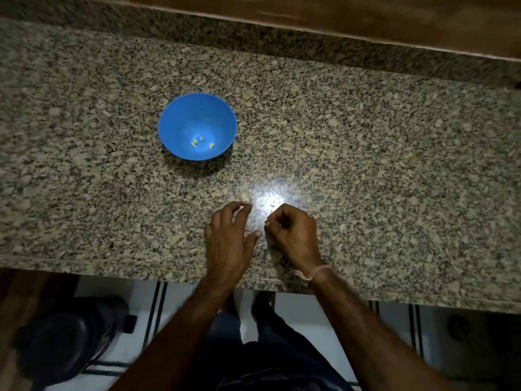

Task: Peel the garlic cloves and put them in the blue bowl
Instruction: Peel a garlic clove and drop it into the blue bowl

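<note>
Peeled cloves (211,146) lie in the blue bowl (191,114); unpeeled garlic (244,197) sits nearby.

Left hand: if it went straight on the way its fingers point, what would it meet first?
The unpeeled garlic on the counter: the left hand's fingertips seem to touch it. The blue bowl sits left of that line.

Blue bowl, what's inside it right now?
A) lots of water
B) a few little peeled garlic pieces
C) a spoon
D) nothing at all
B: a few small pale yellow garlic cloves lie on the bottom of the blue bowl.
</note>
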Demonstrator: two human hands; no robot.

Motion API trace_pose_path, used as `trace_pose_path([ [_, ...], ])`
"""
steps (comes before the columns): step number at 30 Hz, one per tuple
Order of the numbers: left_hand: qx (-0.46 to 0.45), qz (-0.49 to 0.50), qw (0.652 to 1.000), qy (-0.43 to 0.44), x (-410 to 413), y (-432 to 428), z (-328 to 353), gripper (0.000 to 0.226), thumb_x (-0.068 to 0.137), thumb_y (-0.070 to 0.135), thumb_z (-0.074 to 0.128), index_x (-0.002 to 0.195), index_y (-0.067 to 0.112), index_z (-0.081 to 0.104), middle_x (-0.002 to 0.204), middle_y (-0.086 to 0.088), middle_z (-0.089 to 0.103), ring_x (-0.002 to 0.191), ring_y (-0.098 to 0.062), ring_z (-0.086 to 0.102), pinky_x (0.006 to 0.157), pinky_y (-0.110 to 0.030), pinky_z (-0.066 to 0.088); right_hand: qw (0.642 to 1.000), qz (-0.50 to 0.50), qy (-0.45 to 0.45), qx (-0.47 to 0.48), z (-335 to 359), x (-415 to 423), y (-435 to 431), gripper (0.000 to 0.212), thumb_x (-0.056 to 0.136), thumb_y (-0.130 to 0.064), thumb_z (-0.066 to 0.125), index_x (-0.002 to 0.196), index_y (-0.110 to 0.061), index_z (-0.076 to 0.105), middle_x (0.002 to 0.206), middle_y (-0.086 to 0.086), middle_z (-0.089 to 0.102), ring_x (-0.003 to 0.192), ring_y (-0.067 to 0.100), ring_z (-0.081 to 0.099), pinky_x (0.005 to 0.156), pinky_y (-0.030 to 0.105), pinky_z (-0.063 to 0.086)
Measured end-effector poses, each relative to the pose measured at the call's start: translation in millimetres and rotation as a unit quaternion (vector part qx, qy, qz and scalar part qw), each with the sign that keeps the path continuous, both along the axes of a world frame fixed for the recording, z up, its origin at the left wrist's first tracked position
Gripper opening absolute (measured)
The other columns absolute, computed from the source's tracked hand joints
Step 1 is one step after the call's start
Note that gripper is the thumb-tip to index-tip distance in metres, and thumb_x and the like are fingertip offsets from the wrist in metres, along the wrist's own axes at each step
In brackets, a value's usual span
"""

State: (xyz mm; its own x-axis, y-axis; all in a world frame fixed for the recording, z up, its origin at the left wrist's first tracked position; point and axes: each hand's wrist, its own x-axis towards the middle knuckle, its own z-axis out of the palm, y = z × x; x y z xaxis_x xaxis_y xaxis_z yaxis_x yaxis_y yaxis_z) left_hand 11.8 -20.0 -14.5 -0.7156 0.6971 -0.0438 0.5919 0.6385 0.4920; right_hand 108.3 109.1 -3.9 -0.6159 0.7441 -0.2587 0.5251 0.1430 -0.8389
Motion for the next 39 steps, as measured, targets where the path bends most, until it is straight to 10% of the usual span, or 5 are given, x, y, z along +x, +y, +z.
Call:
trace_pose_path([
  [39, -0.077, -0.137, 0.987, 0.013, -25, -18, -4, 0.097, 0.089, 0.062, 0.068, 0.165, 0.023, 0.021, 0.172, -0.006, 0.019, 0.157, -0.029, 0.017, 0.119, -0.046, 0.017, 0.970, -0.051, -0.233, 0.037, 26, -31, -14, 0.034, 0.079, -0.008, 0.085, 0.056, -0.026, 0.068, 0.057, -0.017, 0.062, 0.062, -0.001, 0.062, 0.067, 0.025, 0.052],
])
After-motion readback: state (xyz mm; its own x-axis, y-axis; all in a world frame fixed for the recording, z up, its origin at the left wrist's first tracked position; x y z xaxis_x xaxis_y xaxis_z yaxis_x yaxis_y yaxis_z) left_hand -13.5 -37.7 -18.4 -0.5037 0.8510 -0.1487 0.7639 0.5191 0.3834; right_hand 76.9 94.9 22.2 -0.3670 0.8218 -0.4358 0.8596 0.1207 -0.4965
